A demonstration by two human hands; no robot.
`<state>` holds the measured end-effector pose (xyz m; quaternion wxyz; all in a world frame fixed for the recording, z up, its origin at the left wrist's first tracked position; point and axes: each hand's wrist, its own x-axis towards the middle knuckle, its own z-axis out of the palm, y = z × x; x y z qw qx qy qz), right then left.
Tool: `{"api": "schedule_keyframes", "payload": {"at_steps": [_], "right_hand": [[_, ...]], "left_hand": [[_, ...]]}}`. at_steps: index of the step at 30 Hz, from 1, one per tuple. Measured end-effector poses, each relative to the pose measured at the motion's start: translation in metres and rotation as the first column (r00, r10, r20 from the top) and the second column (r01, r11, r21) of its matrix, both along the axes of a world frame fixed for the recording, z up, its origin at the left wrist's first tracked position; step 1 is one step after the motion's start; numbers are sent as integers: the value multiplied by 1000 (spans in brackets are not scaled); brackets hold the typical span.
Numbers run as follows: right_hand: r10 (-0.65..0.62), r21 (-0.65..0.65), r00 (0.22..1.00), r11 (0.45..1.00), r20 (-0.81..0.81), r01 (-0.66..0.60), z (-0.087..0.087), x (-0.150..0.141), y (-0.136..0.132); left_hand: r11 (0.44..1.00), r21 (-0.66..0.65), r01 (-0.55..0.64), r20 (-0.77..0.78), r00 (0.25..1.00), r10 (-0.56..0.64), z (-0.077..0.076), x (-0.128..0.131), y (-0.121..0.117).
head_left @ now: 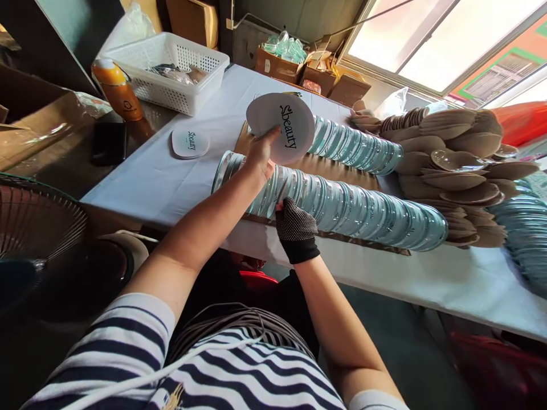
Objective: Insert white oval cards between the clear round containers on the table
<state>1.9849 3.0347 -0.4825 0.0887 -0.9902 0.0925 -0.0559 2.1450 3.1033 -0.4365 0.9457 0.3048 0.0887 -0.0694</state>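
Observation:
My left hand (261, 155) is bare and reaches over the near row of round clear glass discs (342, 208), which stand on edge. Its fingers are closed on a round white card (267, 117) printed with "beauty" lettering; whether several cards are stacked there I cannot tell. My right hand (296, 225), in a black dotted fingerless glove, is at the near side of that row. Its fingers are curled, with the tips pinching at the rim of a glass disc. Behind lies a second row of glass discs (356, 145). Another printed white card (190, 142) lies on the table to the left.
Brown oval pads (448, 136) are piled at right, with more stacked glass (523, 228) beyond. A white plastic basket (171, 94) and an orange bottle (117, 91) stand at back left. A fan (38, 239) is at near left. Cardboard strips (342, 171) lie under the rows.

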Motion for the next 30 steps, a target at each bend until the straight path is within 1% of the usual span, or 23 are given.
{"api": "schedule_keyframes", "payload": {"at_steps": [2, 3, 4, 5, 6, 7, 8, 9, 10, 11, 12, 13, 14, 16, 17, 20, 21, 22, 23, 25, 26, 27, 30], "right_hand": [[31, -28, 998, 999, -53, -33, -2, -2, 1], [39, 19, 996, 999, -75, -38, -3, -4, 0], [41, 145, 993, 989, -108, -25, -4, -7, 0], [50, 325, 988, 946, -146, 1, -5, -10, 0], [71, 509, 980, 860, -184, 33, -7, -12, 0], [111, 685, 971, 725, -213, 67, -10, -14, 1], [159, 833, 962, 544, -221, 102, -12, -15, 2], [200, 933, 958, 336, -204, 129, -15, -15, 5], [223, 982, 960, 127, -168, 143, -18, -15, 7], [226, 987, 966, -67, -127, 145, -20, -14, 10], [220, 958, 971, -246, -94, 148, -22, -12, 13], [214, 918, 974, -367, -74, 151, -24, -10, 15], [221, 893, 973, -420, -71, 160, -24, -8, 15], [263, 861, 960, -463, -93, 210, -23, -4, 12], [287, 832, 952, -497, -109, 245, -21, -2, 9], [275, 671, 950, -678, -146, 299, -14, 3, 2], [252, 637, 955, -713, -157, 293, -13, 4, 1], [228, 637, 959, -717, -169, 283, -12, 3, 1], [205, 669, 963, -692, -177, 270, -11, 1, 2], [181, 759, 970, -606, -159, 238, -11, -7, 4], [165, 786, 977, -583, -136, 208, -10, -12, 4], [151, 793, 982, -583, -110, 178, -10, -17, 3], [179, 746, 981, -642, -79, 177, -10, -23, 0]], "left_hand": [[1000, 9, 6, -13, 1000, -6, 1, 0, 1], [1000, 15, 9, -16, 1000, -9, 1, 0, 2], [1000, 23, 9, -18, 1000, -9, 0, 1, 2], [999, 32, 9, -17, 1000, -8, -2, 2, 2], [999, 43, 6, -15, 1000, -6, -3, 2, 2], [999, 54, 4, -9, 1000, -4, -5, 3, 2], [998, 68, 4, 1, 1000, -4, -7, 2, 2], [997, 83, 5, 15, 1000, -6, -8, 2, 2], [995, 98, 0, 34, 999, -4, -9, 1, 2], [994, 110, -10, 57, 998, 4, -10, 0, 2], [992, 120, -26, 80, 997, 17, -11, -1, 2], [991, 128, -42, 99, 995, 29, -10, -3, 2], [989, 136, -55, 110, 993, 40, -10, -4, 2], [985, 159, -72, 110, 992, 55, -8, -7, 1], [982, 175, -75, 103, 993, 57, -6, -8, 0], [972, 218, -83, 86, 994, 66, -3, -15, -5], [969, 231, -85, 93, 994, 65, -2, -16, -7], [966, 243, -93, 104, 992, 70, -2, -17, -9], [961, 255, -107, 115, 990, 80, -3, -18, -11], [949, 289, -130, 126, 987, 97, -5, -18, -12], [942, 308, -137, 124, 987, 103, -6, -17, -12], [936, 323, -137, 118, 988, 104, -7, -17, -12], [942, 310, -125, 118, 989, 92, -8, -17, -12]]}}
